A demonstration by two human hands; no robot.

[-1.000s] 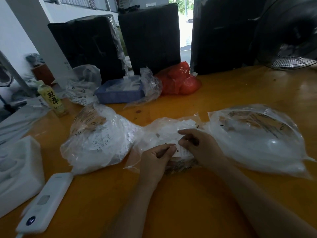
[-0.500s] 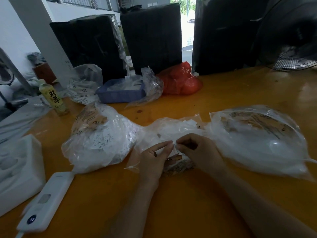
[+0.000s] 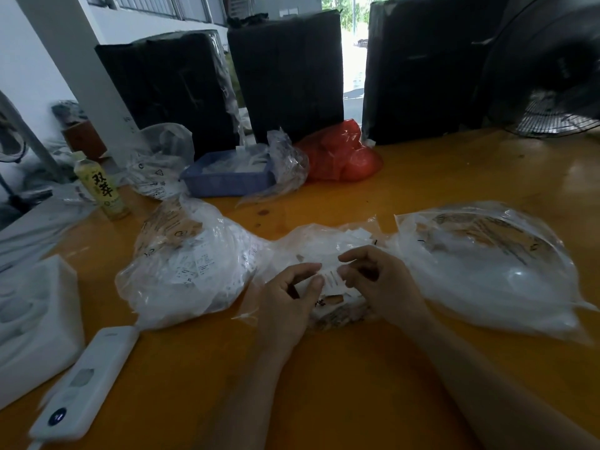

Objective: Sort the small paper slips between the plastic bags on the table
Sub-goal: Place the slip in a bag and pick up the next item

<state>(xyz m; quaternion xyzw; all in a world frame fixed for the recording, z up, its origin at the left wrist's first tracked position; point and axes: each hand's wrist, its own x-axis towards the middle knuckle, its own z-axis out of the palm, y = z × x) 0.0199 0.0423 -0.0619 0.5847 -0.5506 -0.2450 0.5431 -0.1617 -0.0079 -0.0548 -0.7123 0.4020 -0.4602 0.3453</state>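
Small white printed paper slip (image 3: 331, 278) pinched between my left hand (image 3: 289, 298) and right hand (image 3: 380, 284); I should read it before choosing the left clear plastic bag (image 3: 191, 264) or the right one (image 3: 487, 267).

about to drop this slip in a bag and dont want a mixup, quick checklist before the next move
1. Slip pinched between both hands: ok, left hand and right hand hold it.
2. Only one slip held: cannot tell.
3. Print readable: cannot tell, blurred.
4. Left bag within reach: ok.
5. Right bag within reach: ok.
6. Bag mouths open: cannot tell.
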